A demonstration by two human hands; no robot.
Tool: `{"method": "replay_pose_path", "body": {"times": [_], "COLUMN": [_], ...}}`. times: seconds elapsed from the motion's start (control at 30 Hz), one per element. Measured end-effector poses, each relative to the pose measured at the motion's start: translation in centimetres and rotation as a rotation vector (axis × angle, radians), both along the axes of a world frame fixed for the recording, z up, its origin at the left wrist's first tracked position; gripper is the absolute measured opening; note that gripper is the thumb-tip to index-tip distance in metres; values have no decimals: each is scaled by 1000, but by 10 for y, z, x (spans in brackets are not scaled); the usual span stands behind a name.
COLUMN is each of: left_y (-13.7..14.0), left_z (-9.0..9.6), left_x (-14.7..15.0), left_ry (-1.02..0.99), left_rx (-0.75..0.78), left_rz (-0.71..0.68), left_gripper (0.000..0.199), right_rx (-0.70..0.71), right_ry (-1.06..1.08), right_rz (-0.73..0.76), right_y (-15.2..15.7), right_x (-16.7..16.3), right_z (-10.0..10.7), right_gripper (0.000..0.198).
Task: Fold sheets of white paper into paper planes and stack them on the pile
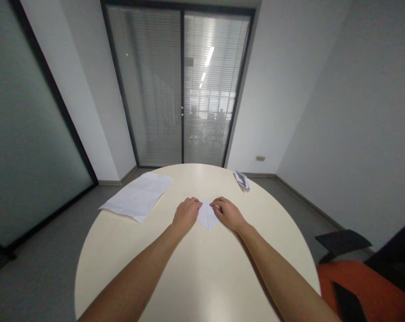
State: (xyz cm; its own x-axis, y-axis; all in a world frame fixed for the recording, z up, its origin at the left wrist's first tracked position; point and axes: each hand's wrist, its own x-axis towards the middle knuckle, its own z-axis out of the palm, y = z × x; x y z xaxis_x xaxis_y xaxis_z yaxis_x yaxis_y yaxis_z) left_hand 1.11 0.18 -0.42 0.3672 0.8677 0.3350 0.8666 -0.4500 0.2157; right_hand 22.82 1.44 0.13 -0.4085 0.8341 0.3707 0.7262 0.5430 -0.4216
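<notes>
A small folded sheet of white paper (207,217) lies on the table between my hands, one pointed corner toward me and a crease down its middle. My left hand (187,212) rests at its left edge, fingers closed together on the paper. At the right edge, my right hand (227,212) pinches the paper between thumb and fingers. Both hands cover part of its sides.
The round cream table (196,277) carries a large creased sheet of white paper (140,194) at the far left, overhanging the edge. A folded paper piece (242,180) sits at the far right. An orange chair (373,286) with black armrests stands at the right.
</notes>
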Motion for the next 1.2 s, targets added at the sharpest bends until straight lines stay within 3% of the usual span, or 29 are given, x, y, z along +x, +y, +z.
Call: {"method": "replay_pose_path", "body": {"times": [0.17, 0.37, 0.6, 0.9, 1.2], "left_y": [3, -6, -7, -12, -12], "left_z": [-2, 8, 9, 19, 19], "left_x": [-2, -3, -4, -5, -6], "left_ry": [-36, -28, -40, 56, 22], "left_rx": [-18, 13, 16, 53, -15], "left_rz": [-186, -185, -280, -205, -208], "left_gripper": [34, 29, 29, 20, 11], "right_rx": [47, 2, -78, -126, -110], "right_ry": [-41, -19, 30, 50, 111], "right_rz": [135, 299, 290, 110, 76], "right_y": [0, -1, 3, 9, 5], "right_x": [1, 2, 11, 37, 27], "right_z": [0, 0, -3, 1, 2], "right_gripper": [31, 37, 32, 24, 20]}}
